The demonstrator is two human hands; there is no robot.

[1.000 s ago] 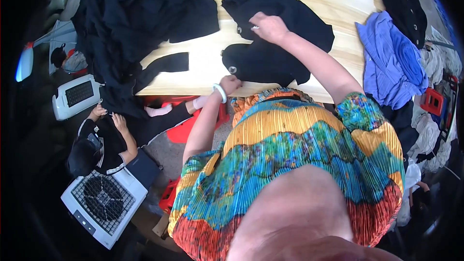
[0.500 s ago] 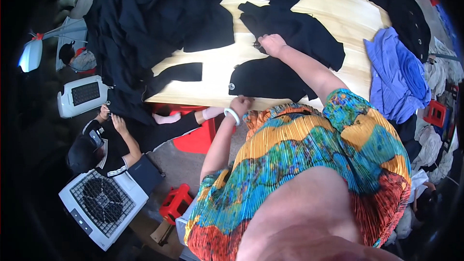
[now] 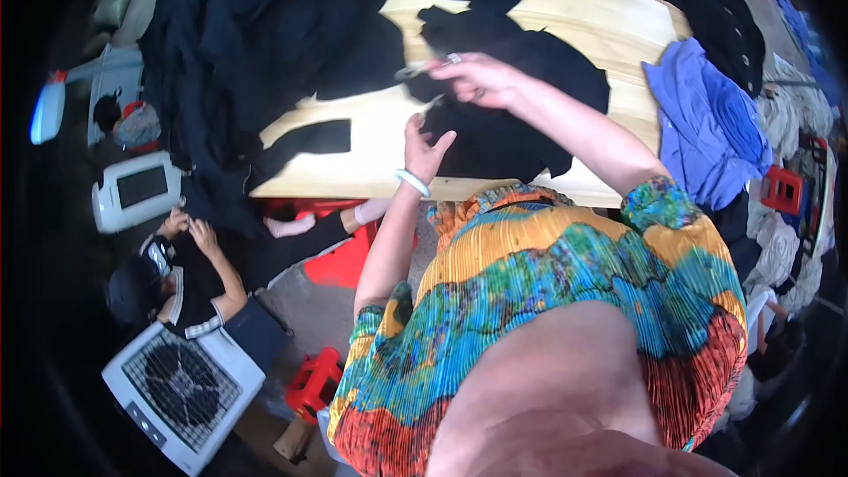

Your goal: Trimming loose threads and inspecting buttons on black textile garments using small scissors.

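A black cloth piece [image 3: 503, 146] lies along the near edge of the table, its left end raised at my left hand [image 3: 426, 152]. The thumb and fingers there are around the cloth's edge, and a small pale, shiny spot shows above the fingertips, too blurred to name. My right hand [image 3: 477, 79] is above a second black cloth piece [image 3: 556, 71], closed round a small metal tool [image 3: 411, 72]. The tool's tip points left and is smeared by motion; its kind cannot be made out.
A large heap of black garments [image 3: 274, 35] covers the table's left side. Purple cloth [image 3: 707, 124] and a black buttoned garment [image 3: 711, 22] lie at the right. Below left, a seated person [image 3: 141, 287] handles black cloth beside a white fan unit [image 3: 185, 389]. A red stool [image 3: 314, 384] stands nearby.
My left hand has risen from the table edge onto the near cloth piece, whose left end came up. My right hand has moved left with the metal tool, off the far piece.
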